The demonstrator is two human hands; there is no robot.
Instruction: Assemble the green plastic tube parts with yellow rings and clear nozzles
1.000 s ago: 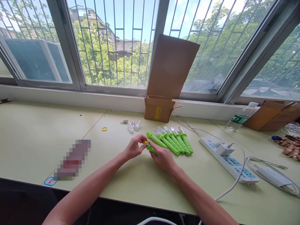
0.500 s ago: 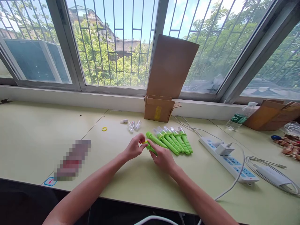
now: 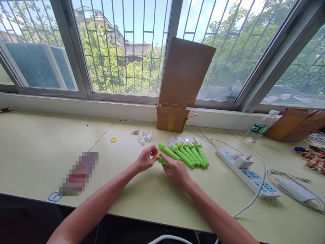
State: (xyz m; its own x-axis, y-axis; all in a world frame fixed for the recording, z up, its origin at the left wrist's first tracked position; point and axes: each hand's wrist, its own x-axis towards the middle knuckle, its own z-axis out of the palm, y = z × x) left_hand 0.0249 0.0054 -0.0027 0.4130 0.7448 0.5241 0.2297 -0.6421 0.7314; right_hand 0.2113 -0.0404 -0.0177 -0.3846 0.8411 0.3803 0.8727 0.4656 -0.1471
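My right hand (image 3: 176,172) is closed around a green plastic handle (image 3: 164,161), its narrow end pointing toward my left hand. Thumb and finger of my left hand (image 3: 147,158) pinch a yellow ring (image 3: 156,155) at that end of the handle. Whether the ring is fully around the end I cannot tell; fingers cover part of it. Just beyond my hands lies a bare green handle (image 3: 169,152). Beside it rest several green handles with clear caps (image 3: 196,154). Several small clear caps (image 3: 142,137) lie farther back, and another yellow ring (image 3: 113,139) is to their left.
A cardboard box (image 3: 170,118) with its flap raised stands against the window ledge. To the right are a white power strip (image 3: 248,174), cables, a charger (image 3: 296,189), a plastic bottle (image 3: 261,127) and another carton (image 3: 286,127). A blurred patch (image 3: 80,174) lies at left.
Almost nothing differs. Both hands stay in the same place, with only a slight shift of the fingers at the yellow ring and the handle's end.
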